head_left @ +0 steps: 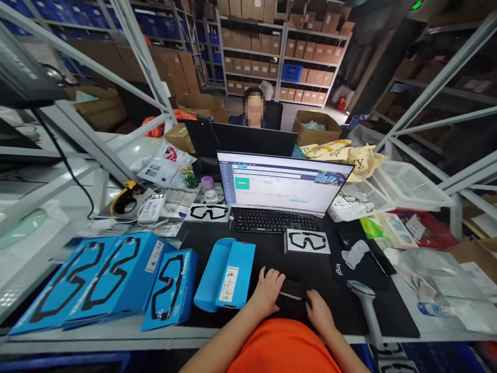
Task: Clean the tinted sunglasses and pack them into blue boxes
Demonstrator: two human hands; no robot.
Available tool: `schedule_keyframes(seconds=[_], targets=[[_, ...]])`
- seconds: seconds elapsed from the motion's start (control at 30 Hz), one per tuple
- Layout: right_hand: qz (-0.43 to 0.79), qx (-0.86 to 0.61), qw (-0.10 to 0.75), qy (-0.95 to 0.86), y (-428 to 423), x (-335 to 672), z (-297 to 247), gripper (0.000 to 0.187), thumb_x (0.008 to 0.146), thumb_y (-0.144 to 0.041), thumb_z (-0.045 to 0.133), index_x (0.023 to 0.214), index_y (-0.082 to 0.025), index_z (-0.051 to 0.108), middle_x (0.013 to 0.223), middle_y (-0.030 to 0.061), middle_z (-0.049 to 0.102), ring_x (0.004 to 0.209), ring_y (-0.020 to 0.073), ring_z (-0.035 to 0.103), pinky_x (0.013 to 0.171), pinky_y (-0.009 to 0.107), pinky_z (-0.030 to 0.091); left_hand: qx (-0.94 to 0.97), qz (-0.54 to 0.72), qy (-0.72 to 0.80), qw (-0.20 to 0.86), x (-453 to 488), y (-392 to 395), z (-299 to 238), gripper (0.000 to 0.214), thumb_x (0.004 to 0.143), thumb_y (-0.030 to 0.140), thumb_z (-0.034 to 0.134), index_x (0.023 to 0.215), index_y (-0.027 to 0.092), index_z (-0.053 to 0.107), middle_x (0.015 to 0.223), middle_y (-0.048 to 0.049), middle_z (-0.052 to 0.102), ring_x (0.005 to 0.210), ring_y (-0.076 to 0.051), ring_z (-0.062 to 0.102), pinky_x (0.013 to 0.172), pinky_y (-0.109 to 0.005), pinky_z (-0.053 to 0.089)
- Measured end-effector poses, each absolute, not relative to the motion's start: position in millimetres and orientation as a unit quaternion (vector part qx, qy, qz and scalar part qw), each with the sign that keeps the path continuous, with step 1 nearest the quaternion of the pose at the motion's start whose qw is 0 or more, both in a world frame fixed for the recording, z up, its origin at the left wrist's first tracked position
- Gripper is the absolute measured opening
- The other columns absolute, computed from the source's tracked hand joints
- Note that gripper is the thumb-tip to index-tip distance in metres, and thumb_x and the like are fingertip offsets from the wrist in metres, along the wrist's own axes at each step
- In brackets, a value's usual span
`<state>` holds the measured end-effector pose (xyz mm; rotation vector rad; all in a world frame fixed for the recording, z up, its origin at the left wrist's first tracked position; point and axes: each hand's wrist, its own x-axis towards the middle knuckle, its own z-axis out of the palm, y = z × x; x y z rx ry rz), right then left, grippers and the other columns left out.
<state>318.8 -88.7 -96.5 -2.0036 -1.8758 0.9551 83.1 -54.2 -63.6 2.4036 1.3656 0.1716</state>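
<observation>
The blue box (225, 274) lay open, black case (292, 289) outside; whether left hand (268, 290) or right hand (320, 309) gripped it was unclear.

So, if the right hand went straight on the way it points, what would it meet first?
The right hand would likely meet the black case beside it first; whether they touch now is hard to tell.

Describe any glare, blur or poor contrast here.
Head view: the lit monitor glows brightly, its small text illegible; head view: the dark item beside the left hand blends into the black mat; head view: the upper-left dark device looks blurred.
</observation>
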Motion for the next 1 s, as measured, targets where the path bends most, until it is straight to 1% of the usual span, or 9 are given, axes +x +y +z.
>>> schedule_keyframes(seconds=[0.1,0.23,0.3,0.4,0.47,0.67,0.77,0.87,1.0], targets=[[0.361,-0.693,0.129,-0.61,-81,323,-98,0.018,0.085,-0.022,0.044,0.075,-0.023,0.058,0.094,0.0106,0.064,0.096,0.0271,0.065,0.085,0.037,0.051,0.855,0.053,0.481,0.189,83,-54,-61,0.097,0.058,0.042,0.088,0.141,0.022,0.041,0.135,-0.0145,0.055,0.13,-0.034,0.046,0.118,-0.061,0.019],[0.452,-0.691,0.109,-0.553,-80,328,-91,0.033,0.092,-0.035,0.041,0.063,-0.023,0.052,0.063,0.0037,0.062,0.067,0.0237,0.067,0.06,0.034,0.054,0.856,0.044,0.479,0.19,82,-54,-57,0.096,0.061,0.044,0.088,0.141,0.02,0.041,0.134,-0.015,0.055,0.129,-0.033,0.045,0.118,-0.06,0.017],[0.489,-0.683,0.094,-0.534,-85,330,-80,0.035,0.095,-0.038,0.045,0.066,-0.022,0.057,0.06,0.0022,0.063,0.062,0.0211,0.066,0.058,0.033,0.054,0.855,0.037,0.482,0.188,82,-54,-55,0.095,0.061,0.042,0.088,0.14,0.019,0.042,0.133,-0.0156,0.055,0.128,-0.034,0.045,0.117,-0.06,0.019],[0.527,-0.669,0.068,-0.52,-95,329,-60,0.021,0.098,-0.036,0.055,0.095,-0.02,0.068,0.095,0.0057,0.072,0.081,0.0186,0.068,0.072,0.034,0.058,0.856,0.024,0.479,0.19,82,-51,-53,0.094,0.059,0.041,0.09,0.139,0.021,0.044,0.132,-0.0145,0.056,0.125,-0.033,0.047,0.116,-0.057,0.024],[0.549,-0.659,0.05,-0.511,-99,327,-47,0.023,0.098,-0.034,0.06,0.117,-0.022,0.064,0.121,0.0077,0.066,0.098,0.0201,0.067,0.082,0.037,0.058,0.858,0.017,0.475,0.194,82,-48,-52,0.093,0.058,0.041,0.091,0.137,0.024,0.046,0.132,-0.0125,0.057,0.124,-0.032,0.048,0.115,-0.054,0.024],[0.605,-0.638,0.027,-0.476,-89,325,-21,0.033,0.097,-0.035,0.062,0.126,-0.018,0.059,0.127,0.0091,0.062,0.105,0.0238,0.065,0.088,0.044,0.057,0.849,0.007,0.489,0.202,83,-40,-49,0.086,0.061,0.036,0.087,0.136,0.023,0.048,0.133,-0.0135,0.055,0.125,-0.034,0.048,0.111,-0.055,0.028],[0.631,-0.614,0.029,-0.474,-75,310,-12,0.022,0.098,-0.033,0.061,0.109,-0.014,0.065,0.101,0.0051,0.069,0.082,0.0168,0.068,0.072,0.034,0.059,0.849,0.002,0.487,0.204,86,-35,-48,0.083,0.062,0.033,0.086,0.136,0.023,0.05,0.134,-0.0151,0.054,0.126,-0.037,0.047,0.108,-0.056,0.03],[0.663,-0.565,0.032,-0.491,-55,273,-8,0.034,0.093,-0.016,0.054,0.06,-0.013,0.061,0.05,-0.0036,0.058,0.041,0.0094,0.056,0.042,0.019,0.042,0.857,-0.002,0.469,0.211,88,-30,-47,0.084,0.055,0.03,0.088,0.131,0.023,0.055,0.129,-0.0155,0.058,0.121,-0.038,0.052,0.105,-0.057,0.034],[0.719,-0.476,0.051,-0.504,-36,232,-6,0.031,0.077,-0.007,0.053,0.048,-0.015,0.056,0.04,-0.0036,0.059,0.031,0.008,0.051,0.037,0.017,0.036,0.876,0.004,0.424,0.23,82,-21,-42,0.08,0.051,0.029,0.09,0.125,0.025,0.06,0.123,-0.0122,0.063,0.118,-0.036,0.056,0.106,-0.056,0.035]])
